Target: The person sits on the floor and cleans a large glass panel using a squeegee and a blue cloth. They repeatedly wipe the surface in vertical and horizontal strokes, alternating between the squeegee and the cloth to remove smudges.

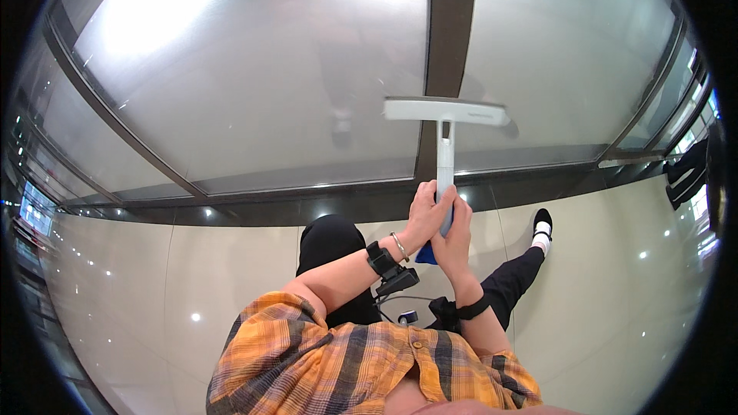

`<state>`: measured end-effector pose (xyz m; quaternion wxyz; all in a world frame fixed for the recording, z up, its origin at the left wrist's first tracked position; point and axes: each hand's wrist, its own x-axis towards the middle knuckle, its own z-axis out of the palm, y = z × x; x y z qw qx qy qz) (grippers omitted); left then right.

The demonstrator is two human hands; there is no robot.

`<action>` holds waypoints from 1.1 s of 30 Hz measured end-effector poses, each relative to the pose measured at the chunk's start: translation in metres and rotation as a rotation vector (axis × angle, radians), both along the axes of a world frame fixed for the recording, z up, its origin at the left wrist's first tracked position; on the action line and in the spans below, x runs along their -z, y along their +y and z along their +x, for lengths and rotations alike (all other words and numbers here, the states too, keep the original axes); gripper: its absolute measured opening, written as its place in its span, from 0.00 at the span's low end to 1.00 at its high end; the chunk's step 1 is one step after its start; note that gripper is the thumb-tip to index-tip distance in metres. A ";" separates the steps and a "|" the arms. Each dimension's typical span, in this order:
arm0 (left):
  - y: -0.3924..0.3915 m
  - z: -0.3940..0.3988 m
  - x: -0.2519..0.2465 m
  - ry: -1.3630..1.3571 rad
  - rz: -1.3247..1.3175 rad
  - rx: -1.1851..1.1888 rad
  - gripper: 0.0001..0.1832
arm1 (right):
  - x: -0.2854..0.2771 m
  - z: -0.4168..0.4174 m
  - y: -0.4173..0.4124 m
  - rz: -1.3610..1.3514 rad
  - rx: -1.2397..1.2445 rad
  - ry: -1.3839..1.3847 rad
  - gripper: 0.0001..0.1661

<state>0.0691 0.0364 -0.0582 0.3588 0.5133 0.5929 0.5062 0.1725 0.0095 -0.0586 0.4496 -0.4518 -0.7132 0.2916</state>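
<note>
Both of my hands grip the handle of a white and grey window squeegee. My left hand, with a bangle at its wrist, wraps the handle from the left. Against the handle's lower right side is my right hand. The squeegee's wide head spans a dark mullion in front of frosted glass panels; whether the blade touches the glass I cannot tell. Something blue, partly hidden, shows below the hands, perhaps a cloth.
A dark sill runs along the foot of the glass. Glossy beige floor tiles lie beneath me. My bent knee is close to the sill, and my other leg stretches right. Another person's dark-clothed legs show at far right.
</note>
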 end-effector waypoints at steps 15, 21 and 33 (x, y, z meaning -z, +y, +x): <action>-0.009 -0.099 -0.079 -1.021 0.093 0.417 0.26 | -0.111 -0.087 0.044 0.174 -0.125 0.244 0.18; -0.007 -0.143 -0.066 -1.102 0.130 0.167 0.25 | -0.206 -0.102 0.152 0.375 -0.159 0.295 0.15; -0.008 -0.169 -0.060 -1.021 0.181 0.048 0.26 | -0.377 -0.116 0.244 0.829 0.416 -0.189 0.34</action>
